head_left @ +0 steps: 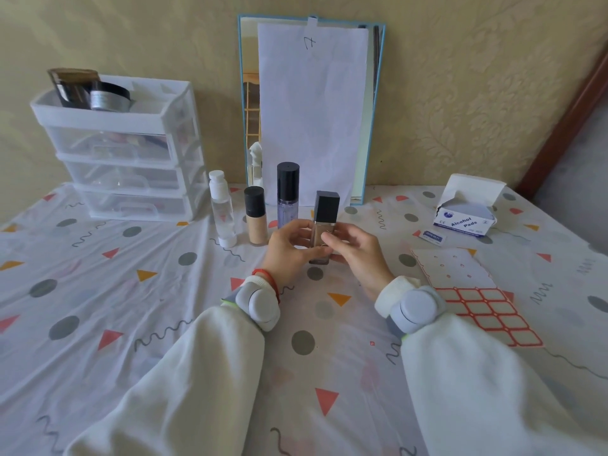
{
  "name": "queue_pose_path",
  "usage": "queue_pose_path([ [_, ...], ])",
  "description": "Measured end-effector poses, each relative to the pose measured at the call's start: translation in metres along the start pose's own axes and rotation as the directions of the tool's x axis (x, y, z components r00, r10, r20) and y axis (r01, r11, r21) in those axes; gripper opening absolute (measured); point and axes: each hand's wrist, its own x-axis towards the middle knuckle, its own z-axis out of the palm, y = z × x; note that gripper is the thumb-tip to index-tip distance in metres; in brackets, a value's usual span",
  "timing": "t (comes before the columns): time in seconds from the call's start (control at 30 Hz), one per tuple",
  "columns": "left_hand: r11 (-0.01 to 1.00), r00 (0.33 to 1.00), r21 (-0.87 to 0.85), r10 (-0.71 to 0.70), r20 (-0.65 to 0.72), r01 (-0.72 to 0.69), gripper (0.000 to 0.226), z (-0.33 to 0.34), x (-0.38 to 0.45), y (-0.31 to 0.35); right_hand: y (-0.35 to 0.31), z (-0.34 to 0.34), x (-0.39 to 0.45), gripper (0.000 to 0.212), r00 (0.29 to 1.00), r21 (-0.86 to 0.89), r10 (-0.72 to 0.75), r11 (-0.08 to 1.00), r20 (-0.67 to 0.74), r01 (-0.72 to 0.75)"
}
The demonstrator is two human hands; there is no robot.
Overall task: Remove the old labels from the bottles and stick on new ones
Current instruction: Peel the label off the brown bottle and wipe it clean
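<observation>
A square beige foundation bottle [321, 225] with a black square cap stands upright at the table's middle. My left hand [289, 248] holds its left side with curled fingers. My right hand [353, 255] touches its front with thumb and fingertips, pinching at the bottle's face. Behind stand a clear bottle with a white cap [222, 209], a round beige bottle with a black cap [256, 218] and a tall lilac bottle with a black cap [288, 192]. A sheet of red-bordered blank labels [487, 311] lies at the right.
A box of alcohol pads [467, 212] and one loose pad sachet [433, 237] lie at the right rear. A white drawer unit [125, 159] stands at the left rear. A mirror covered with paper [312, 110] leans on the wall. A patterned cloth [164, 291] covers the table.
</observation>
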Motion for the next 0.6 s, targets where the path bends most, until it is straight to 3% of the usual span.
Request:
queue_pose_path([
  [0.23, 0.997, 0.999, -0.064, -0.029, 0.019, 0.031, 0.042, 0.002, -0.001, 0.005, -0.005, -0.006, 0.02, 0.025, 0.999, -0.074, -0.023, 0.997, 0.043, 0.026],
  [0.4, 0.984, 0.979, -0.024, -0.178, -0.103, 0.177, 0.029, 0.003, 0.0, 0.001, -0.003, -0.005, 0.041, 0.023, 1.0, -0.052, -0.016, 0.999, -0.011, 0.016],
  [0.5, 0.966, 0.973, -0.134, -0.229, -0.027, 0.223, 0.02, 0.003, 0.001, 0.001, 0.0, -0.002, 0.052, 0.024, 0.999, -0.089, -0.028, 0.996, -0.024, 0.026],
  [0.6, 0.969, 0.973, -0.099, -0.225, 0.045, 0.228, 0.011, 0.004, 0.0, 0.001, 0.006, 0.001, 0.058, 0.024, 1.0, -0.095, -0.018, 0.995, -0.024, 0.016],
])
